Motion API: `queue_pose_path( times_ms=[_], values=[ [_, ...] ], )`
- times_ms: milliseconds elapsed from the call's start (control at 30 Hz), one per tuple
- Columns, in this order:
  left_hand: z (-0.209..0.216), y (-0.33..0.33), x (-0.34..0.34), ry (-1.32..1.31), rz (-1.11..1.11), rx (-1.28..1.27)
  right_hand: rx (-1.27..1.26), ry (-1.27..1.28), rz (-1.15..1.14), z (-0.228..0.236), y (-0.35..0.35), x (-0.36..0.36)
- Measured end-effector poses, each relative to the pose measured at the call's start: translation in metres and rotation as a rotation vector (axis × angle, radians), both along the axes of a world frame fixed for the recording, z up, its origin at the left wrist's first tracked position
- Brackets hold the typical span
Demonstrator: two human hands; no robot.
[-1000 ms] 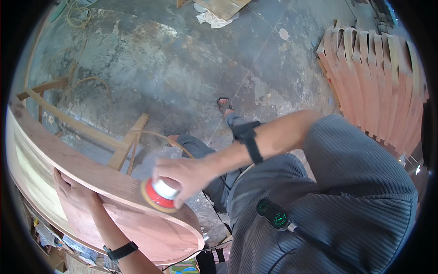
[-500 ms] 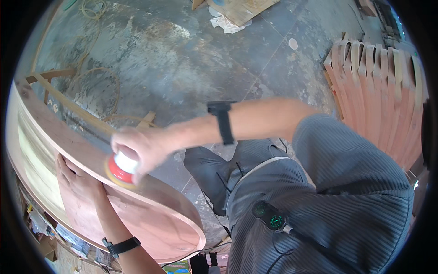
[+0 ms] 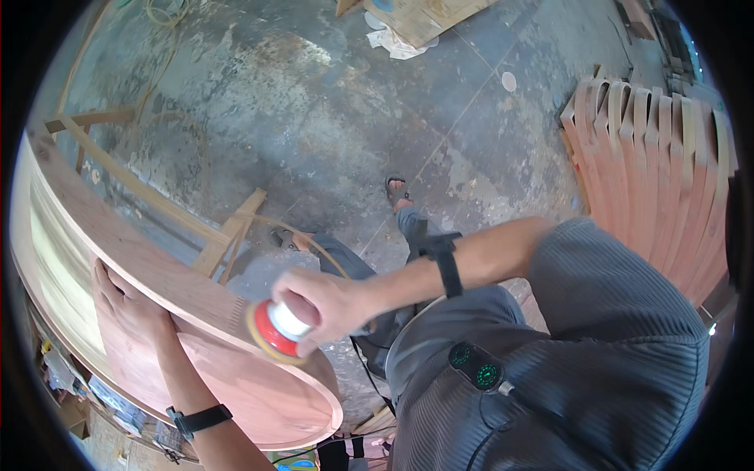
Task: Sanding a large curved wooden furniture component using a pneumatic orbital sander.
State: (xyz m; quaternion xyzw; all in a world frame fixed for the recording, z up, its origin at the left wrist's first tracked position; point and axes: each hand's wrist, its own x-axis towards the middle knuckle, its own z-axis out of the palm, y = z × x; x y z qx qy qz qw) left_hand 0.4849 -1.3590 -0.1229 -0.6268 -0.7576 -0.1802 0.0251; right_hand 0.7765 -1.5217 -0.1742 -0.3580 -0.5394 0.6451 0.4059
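In my right hand (image 3: 334,302) is a round palm sander (image 3: 287,323), white on top and red below, with a yellowish disc. My fingers wrap round its white body. The disc lies against the broad upper edge of a curved pinkish wooden piece (image 3: 188,294), near its rounded near end. My left hand (image 3: 133,302) lies on the panel inside that piece, just under the rim, with its fingers stretched out and partly in shadow. Beside it the panel turns from pinkish to pale yellow.
A wooden frame with slats (image 3: 145,188) stands on the floor behind the curved piece. To the right is a row of curved wooden strips (image 3: 652,180). A board (image 3: 428,17) and white paper (image 3: 399,45) lie at the far side. My sandalled foot (image 3: 397,192) shows ahead.
My right hand has moved the sander right and nearer along the curved edge, toward its rounded end. My left hand has stayed at about the same place. My foot has come into sight.
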Motion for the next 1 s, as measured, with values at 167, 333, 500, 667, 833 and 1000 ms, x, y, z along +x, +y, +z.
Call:
queue_pose_path(
  times_ms=[167,333,500,667,833,1000],
  values=[
    [-0.003,-0.001,-0.003,0.007,0.002,-0.005,0.043,-0.009,-0.018,0.000,0.022,-0.012],
    [-0.010,0.004,-0.014,0.158,-0.092,-0.011,0.038,0.010,0.004,0.009,0.124,-0.047],
    [-0.013,0.001,-0.027,0.415,-0.222,0.038,0.070,0.004,0.007,0.018,0.122,-0.048],
    [-0.007,0.003,-0.004,-0.035,0.039,-0.026,-0.065,-0.056,0.062,0.016,0.069,-0.020],
    [-0.003,0.007,0.001,-0.073,0.093,-0.069,-0.211,-0.203,0.067,0.019,0.018,0.000],
    [-0.016,0.013,-0.006,-0.029,0.083,-0.084,-0.354,-0.217,0.093,0.030,0.036,-0.004]
  ],
)
